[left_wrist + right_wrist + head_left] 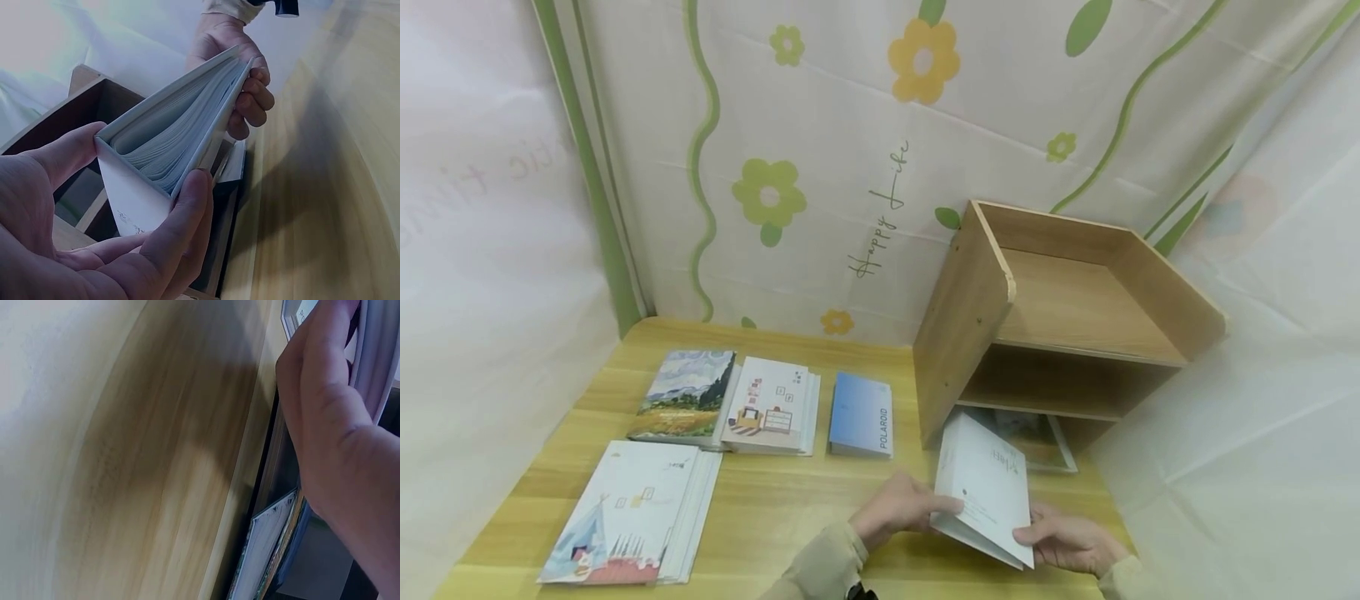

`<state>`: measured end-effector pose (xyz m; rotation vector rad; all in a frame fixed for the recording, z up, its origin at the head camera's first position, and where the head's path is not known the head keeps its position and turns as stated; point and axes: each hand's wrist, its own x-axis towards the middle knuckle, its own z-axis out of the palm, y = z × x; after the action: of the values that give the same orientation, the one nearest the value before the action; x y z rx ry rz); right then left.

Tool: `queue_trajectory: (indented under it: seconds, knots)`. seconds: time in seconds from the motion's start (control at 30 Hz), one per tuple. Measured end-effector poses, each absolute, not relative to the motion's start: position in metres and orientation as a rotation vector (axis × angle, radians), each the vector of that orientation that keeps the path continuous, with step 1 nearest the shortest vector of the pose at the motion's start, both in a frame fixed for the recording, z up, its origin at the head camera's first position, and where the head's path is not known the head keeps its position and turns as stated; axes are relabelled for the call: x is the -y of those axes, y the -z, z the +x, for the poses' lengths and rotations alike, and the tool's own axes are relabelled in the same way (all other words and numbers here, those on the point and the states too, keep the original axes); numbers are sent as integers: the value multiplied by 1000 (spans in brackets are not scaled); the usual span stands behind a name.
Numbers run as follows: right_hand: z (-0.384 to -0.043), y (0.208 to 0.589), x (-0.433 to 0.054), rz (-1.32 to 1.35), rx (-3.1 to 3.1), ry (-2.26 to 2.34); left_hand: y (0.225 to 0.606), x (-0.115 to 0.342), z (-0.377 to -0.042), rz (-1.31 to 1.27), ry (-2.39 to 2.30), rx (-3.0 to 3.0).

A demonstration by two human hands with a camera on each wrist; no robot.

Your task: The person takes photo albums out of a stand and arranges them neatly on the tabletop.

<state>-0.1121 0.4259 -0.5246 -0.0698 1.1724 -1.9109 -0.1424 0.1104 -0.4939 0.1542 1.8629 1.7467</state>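
Note:
A white album is held tilted by both hands, close in front of the wooden shelf's lowest opening. My left hand grips its spine side, thumb on the front cover; in the left wrist view, the thumb and fingers pinch the spine. At the opposite side, my right hand holds the cover edges, its thumb on the front and fingers behind. The covers spread slightly, so the stacked pages show between them. The right wrist view shows the back of the right hand against the album.
The wooden shelf stands at the right, with a pale-edged flat item in its lowest opening. On the table's left lie a landscape-covered album, white illustrated albums, and a blue POLAROID album. Curtains surround the table.

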Motion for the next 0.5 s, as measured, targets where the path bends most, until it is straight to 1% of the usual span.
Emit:
queue_trajectory:
  seconds: [0.5]
  knots:
    - [-106,522,-414,-66,-1136,1916,493,-100,-139,190,-1685,-1924]
